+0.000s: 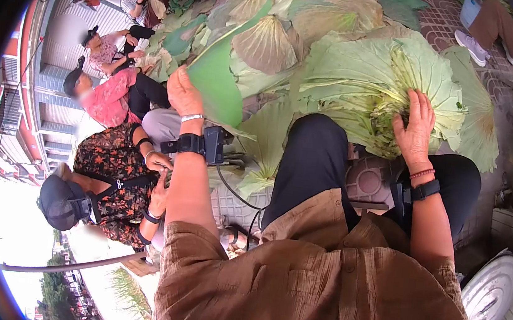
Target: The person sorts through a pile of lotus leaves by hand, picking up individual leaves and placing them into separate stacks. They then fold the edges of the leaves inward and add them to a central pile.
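Note:
My left hand (185,92) is raised at the left with its fingers closed on the edge of a large green lotus leaf (224,78). That leaf hangs in a fold to the right of the hand. Across my knees lies a stack of pale green lotus leaves (366,71), with ribs and cut, bunched ends facing me. On the right part of this stack my right hand (418,124) rests, fingers stretched out and palm down. The underside of the stack is hidden.
Many drying lotus leaves (269,42) cover the paved ground ahead. A person in a flowered shirt (112,163) sits close on my left, with several others beyond. Another person's shoe (471,47) stands at the upper right. A round white lid (490,294) leans at the lower right.

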The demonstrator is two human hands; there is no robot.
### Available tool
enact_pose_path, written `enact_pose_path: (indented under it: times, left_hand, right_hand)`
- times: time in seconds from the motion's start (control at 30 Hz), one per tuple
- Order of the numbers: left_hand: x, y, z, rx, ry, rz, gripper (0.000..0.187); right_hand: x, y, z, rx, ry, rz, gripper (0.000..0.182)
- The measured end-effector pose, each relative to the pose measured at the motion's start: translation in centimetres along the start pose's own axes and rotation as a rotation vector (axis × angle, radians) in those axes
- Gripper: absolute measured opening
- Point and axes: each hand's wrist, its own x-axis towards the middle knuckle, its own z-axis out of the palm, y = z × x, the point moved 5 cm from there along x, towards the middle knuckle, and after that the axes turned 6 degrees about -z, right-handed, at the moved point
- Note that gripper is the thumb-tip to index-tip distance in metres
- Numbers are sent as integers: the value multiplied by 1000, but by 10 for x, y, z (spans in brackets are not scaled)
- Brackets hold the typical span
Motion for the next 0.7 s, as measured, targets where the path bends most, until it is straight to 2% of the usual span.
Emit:
enact_pose_path:
  times: [0.1, 0.23, 0.3, 0.37, 0.43, 0.47, 0.53, 0.63, 0.7]
  left_hand:
    - [-52, 5, 20, 26, -201, 19, 22]
    - [-152, -10, 52, 74, -434, -65, 19]
    - [-219, -37, 72, 108, -635, -42, 18]
    - [-298, -71, 90, 253, -934, -7, 18]
    - [-389, -111, 106, 266, -1275, -1, 24]
    - [-387, -92, 93, 260, -1278, -14, 24]
    - [-386, -72, 74, 117, -1417, -438, 29]
    - [-373, -86, 72, 102, -1359, -508, 35]
    - [-346, -89, 75, 151, -1361, -421, 37]
  right_hand:
    - [-1, 1, 2, 11, 19, -40, 62]
    - [-2, 1, 4, -3, 20, -61, 62]
    - [-3, 2, 8, -11, 7, -71, 62]
    - [-4, 3, 8, -9, 9, -67, 62]
    - [-5, 4, 10, -20, -13, -79, 61]
    - [-5, 5, 11, -25, -11, -80, 61]
    - [-4, 4, 13, -38, -6, -82, 61]
    - [-3, 2, 14, -50, 9, -98, 62]
    - [-3, 1, 16, -56, 21, -99, 62]
